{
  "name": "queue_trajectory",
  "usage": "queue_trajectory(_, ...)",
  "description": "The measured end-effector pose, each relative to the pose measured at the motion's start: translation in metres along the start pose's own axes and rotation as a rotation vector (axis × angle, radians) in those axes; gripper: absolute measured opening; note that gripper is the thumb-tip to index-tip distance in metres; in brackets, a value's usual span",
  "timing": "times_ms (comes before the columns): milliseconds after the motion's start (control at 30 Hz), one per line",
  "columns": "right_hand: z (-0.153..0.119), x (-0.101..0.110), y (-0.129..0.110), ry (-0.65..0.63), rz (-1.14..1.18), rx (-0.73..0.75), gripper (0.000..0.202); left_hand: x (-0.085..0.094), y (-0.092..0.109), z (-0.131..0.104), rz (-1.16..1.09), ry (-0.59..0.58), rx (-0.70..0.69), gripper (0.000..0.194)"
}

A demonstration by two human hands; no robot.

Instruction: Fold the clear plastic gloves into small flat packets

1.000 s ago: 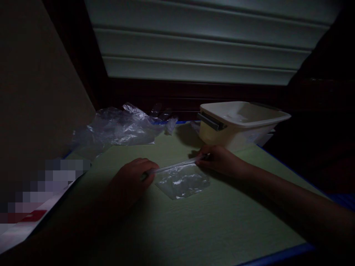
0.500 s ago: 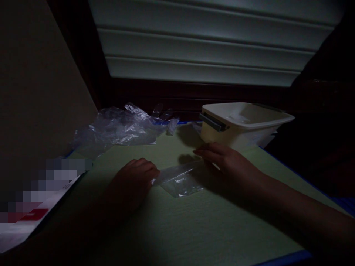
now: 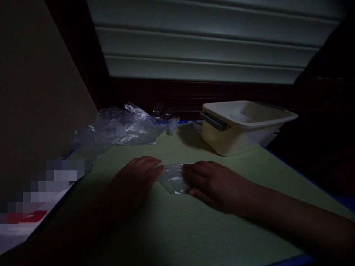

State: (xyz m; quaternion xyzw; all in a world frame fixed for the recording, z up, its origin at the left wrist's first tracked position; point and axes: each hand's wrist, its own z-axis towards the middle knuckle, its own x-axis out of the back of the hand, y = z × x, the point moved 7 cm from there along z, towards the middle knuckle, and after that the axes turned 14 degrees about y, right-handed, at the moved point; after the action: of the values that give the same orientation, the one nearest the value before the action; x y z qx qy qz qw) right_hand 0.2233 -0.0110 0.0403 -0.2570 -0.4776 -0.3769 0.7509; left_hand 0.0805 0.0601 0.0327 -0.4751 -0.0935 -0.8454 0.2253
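A small clear plastic bag (image 3: 174, 181) lies on the pale green tabletop (image 3: 177, 229) between my hands. Its left end is pinched between the thumb and fingers of my left hand (image 3: 140, 171). My right hand (image 3: 215, 184) rests flat over the bag's right part, fingers stretched out and pointing left. The palm covers that end of the bag. The room is dim, and my left forearm is mostly in shadow.
A cream plastic bin (image 3: 235, 135) with a dark grey handle stands at the back right, something whitish inside. Crumpled clear plastic (image 3: 124, 125) is heaped at the back left. A white and red printed item (image 3: 36, 218), partly blurred out, lies at the left edge. Behind is a slatted panel (image 3: 205, 48).
My right hand has come down from above the bag, near the bin, and now lies flat on the bag. My left hand keeps its pinch, having shifted only slightly.
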Motion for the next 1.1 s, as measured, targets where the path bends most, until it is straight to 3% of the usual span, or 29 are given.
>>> queue_trajectory(167,0.001,0.001,0.0,0.006,0.006,0.0,0.04,0.001,0.01,-0.001,0.015,0.026,-0.161,0.035)
queue_trajectory(333,0.0,0.0,0.0,-0.037,0.005,-0.011,0.044,0.001,0.008,0.001,-0.012,-0.024,-0.114,0.036)
queue_trajectory(600,-0.002,-0.001,0.0,-0.047,0.005,-0.015,0.048,0.004,0.012,0.0,-0.093,0.047,-0.036,0.036)
queue_trajectory(833,0.0,0.004,-0.008,0.074,0.112,0.008,0.068,0.0,0.018,-0.006,-0.032,0.054,-0.1,0.04)
queue_trajectory(967,-0.003,-0.003,-0.008,-0.045,0.157,-0.025,0.072,-0.001,0.022,-0.007,0.006,0.016,-0.174,0.04)
queue_trajectory(1100,-0.008,-0.007,0.0,-0.167,0.096,-0.087,0.073,-0.001,0.019,-0.006,0.014,-0.026,-0.131,0.039)
